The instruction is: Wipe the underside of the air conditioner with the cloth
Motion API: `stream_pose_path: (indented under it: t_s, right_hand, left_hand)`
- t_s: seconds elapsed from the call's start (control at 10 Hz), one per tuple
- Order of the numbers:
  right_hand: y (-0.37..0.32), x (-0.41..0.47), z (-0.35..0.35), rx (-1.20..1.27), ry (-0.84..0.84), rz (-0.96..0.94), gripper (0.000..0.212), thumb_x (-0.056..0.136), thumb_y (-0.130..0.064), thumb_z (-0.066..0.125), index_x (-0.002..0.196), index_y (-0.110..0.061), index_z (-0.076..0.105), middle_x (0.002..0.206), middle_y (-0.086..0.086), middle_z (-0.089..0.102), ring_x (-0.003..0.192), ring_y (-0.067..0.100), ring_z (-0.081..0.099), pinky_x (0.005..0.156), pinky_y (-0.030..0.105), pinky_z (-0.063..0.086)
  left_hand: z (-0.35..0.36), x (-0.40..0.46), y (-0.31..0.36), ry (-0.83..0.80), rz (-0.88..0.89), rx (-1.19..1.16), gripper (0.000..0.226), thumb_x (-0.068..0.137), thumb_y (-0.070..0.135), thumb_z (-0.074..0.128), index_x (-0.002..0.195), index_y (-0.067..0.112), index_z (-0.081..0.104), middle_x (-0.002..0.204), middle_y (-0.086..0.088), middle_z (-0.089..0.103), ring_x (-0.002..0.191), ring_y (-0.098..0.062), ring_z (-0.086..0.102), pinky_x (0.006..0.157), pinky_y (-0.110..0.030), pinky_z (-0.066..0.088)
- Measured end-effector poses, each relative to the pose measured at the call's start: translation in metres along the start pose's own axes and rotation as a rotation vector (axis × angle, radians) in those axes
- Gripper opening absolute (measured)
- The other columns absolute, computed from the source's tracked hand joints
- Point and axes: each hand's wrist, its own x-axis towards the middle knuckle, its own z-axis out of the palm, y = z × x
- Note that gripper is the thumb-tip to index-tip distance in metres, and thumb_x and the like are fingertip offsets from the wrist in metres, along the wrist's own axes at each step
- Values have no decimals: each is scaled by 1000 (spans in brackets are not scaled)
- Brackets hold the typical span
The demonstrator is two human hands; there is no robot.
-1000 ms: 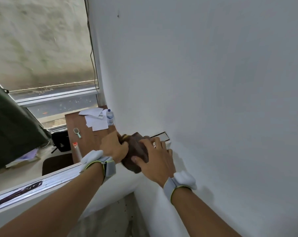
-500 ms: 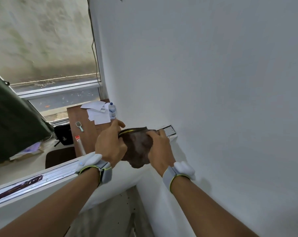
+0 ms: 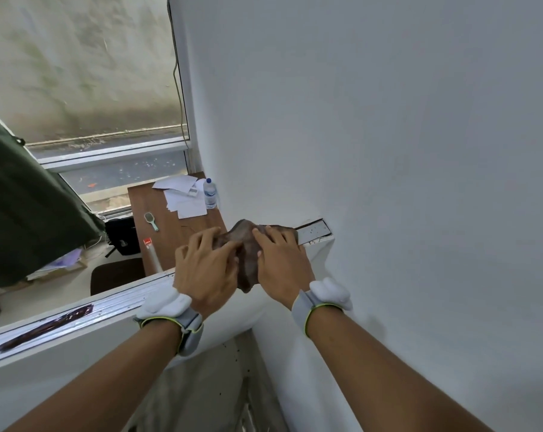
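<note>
I look down from above on a white air conditioner (image 3: 86, 335) mounted on the white wall; its top shows silver fins and a dark smear. A crumpled brown cloth (image 3: 247, 254) lies bunched on the unit's right end near the wall. My left hand (image 3: 206, 269) grips the cloth's left side, fingers curled into it. My right hand (image 3: 279, 263) presses on its right side, fingers spread over the fabric. Both wrists carry grey bands with white pads. The unit's underside is hidden.
Below stands a brown desk (image 3: 170, 232) with white papers (image 3: 183, 194), a water bottle (image 3: 210, 193), a small hand mirror (image 3: 151, 221) and a tube (image 3: 151, 254). A window (image 3: 108, 145) and a dark green curtain (image 3: 24, 198) are at left. A brown chair seat (image 3: 114, 272) sits under the desk's edge.
Both hands have shifted on the cloth: the left hand went from holding it up by its edge to lying over its left side, and the right hand's fingers now spread across it.
</note>
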Motion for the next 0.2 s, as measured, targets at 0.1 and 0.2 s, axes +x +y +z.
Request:
stream_pose_path:
  t_s: [0.1,0.2]
  right_hand:
    - [1,-14,-8,126,102,6,58,113,-20,46,169,-27,37,173,2,42,158,27,38,128,45,33]
    - [3,-27,-20,239,213,49,54,112,-26,51,165,-29,43,169,-2,48,154,22,44,128,44,33]
  left_hand:
    - [-8,-7,4,-61,-17,-29,49,95,44,38,137,36,63,151,-8,53,142,-34,45,108,-56,35]
    - [-18,-7,8,-51,-17,-60,42,103,41,43,141,35,59,156,-7,49,146,-32,42,112,-57,33]
